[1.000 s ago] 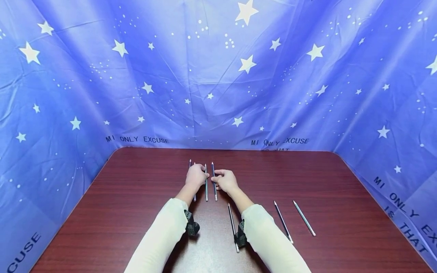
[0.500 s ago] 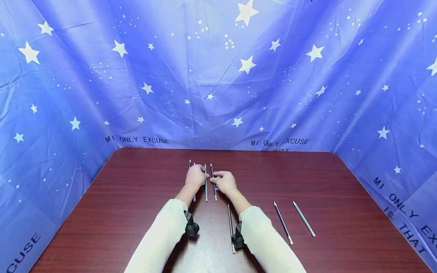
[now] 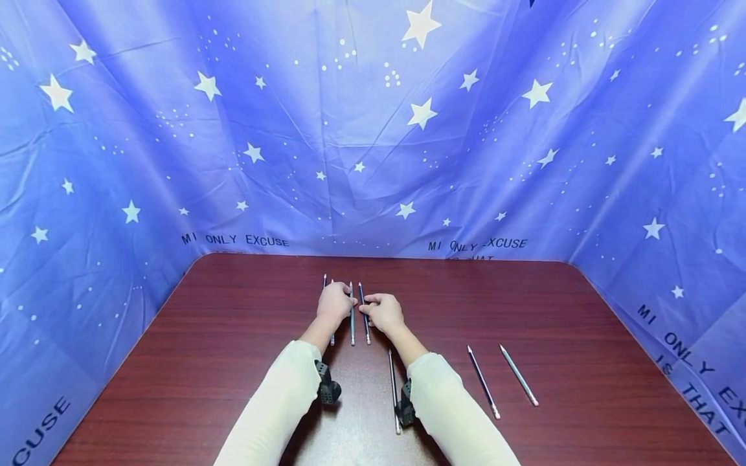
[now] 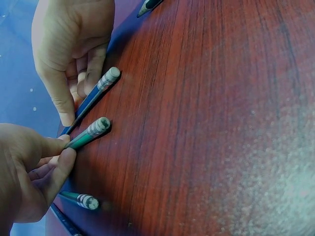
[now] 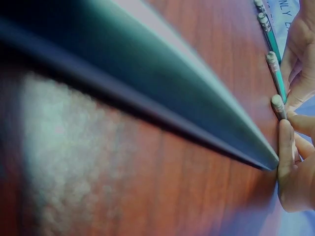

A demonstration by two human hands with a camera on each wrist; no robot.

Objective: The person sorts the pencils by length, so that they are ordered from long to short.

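In the head view my left hand (image 3: 335, 301) pinches a green pencil (image 3: 352, 323) between thumb and finger, its white eraser toward me. My right hand (image 3: 384, 312) pinches a dark blue pencil (image 3: 366, 327) just to the right, a narrow gap apart. Partly hidden under my left hand lie another green pencil (image 4: 78, 199) and a dark blue one (image 4: 64, 219), seen in the left wrist view. The right wrist view shows the held green pencil's eraser end (image 5: 272, 59) beside that of the right hand's pencil (image 5: 278, 105).
A dark pencil (image 3: 393, 375) lies beside my right wrist camera and looms blurred in the right wrist view. Farther right lie a dark blue pencil (image 3: 482, 380) and a light green pencil (image 3: 519, 375). A starry blue curtain surrounds the brown table (image 3: 233, 362).
My right hand has shifted slightly left, bringing its pencil's tip nearer the green one. The pencil beside my right wrist has swung a little left at its eraser end. My left hand stays put.
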